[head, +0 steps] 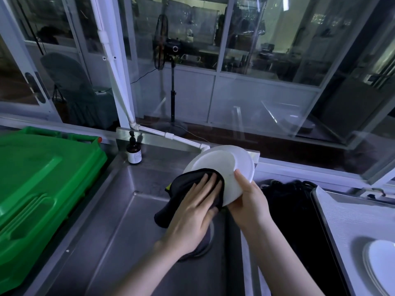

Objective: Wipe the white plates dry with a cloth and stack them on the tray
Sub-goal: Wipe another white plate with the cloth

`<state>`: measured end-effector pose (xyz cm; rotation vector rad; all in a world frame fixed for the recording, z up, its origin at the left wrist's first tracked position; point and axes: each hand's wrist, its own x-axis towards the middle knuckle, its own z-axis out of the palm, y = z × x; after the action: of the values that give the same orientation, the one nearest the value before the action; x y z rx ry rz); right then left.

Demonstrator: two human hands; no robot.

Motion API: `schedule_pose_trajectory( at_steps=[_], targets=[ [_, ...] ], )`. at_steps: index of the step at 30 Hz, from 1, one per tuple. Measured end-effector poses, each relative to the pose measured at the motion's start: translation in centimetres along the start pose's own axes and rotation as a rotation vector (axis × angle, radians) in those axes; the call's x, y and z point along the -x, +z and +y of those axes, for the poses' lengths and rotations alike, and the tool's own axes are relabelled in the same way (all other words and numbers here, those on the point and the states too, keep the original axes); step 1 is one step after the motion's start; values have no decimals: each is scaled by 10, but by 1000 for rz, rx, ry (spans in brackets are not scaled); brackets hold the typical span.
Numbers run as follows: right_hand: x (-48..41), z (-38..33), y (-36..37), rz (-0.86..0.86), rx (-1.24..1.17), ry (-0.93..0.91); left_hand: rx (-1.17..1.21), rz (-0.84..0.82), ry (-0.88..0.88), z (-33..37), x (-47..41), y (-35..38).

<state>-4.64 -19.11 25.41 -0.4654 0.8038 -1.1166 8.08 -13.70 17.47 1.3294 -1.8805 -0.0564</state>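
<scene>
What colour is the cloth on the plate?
The cloth is black with a small yellow tag, clearest in the head view.

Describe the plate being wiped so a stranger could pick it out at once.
Start at the steel sink in the middle. Above it, the right hand grips a tilted white plate while the left hand presses a black cloth on it. The other white plates lie flat on the tray at far right.

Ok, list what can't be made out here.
Head view only.
Plate: lower-left face covered by the black cloth under the left hand; rim partly hidden by the right hand.
Stacked plates on the tray: cut off by the right edge, count unclear.
Brown bottle: label too small to read.
</scene>
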Motion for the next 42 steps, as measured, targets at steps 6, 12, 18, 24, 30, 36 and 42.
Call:
schedule_pose_trajectory(
  at_steps=[6,12,18,24,30,36,42],
  targets=[
    [-1,-13,1,66,24,-77,19,6,-27,-2,10,-1],
    [7,-1,5,52,1,-31,-52,-47,105,19,-22,-2],
    [6,-13,-5,-7,24,-81,107,18,-38,10,-9,-8],
    [17,-10,-8,-77,91,-45,4,-20,23,12,-28,-15],
    [26,-17,-6,-170,159,-31,56,-8,-44,-5,-57,-34],
    [21,-30,-7,-150,137,-86,30,-44,-17,9,-33,-32],
    [29,-11,-11,-198,165,1,83,-110,-9,5,-56,-36]
  ],
)
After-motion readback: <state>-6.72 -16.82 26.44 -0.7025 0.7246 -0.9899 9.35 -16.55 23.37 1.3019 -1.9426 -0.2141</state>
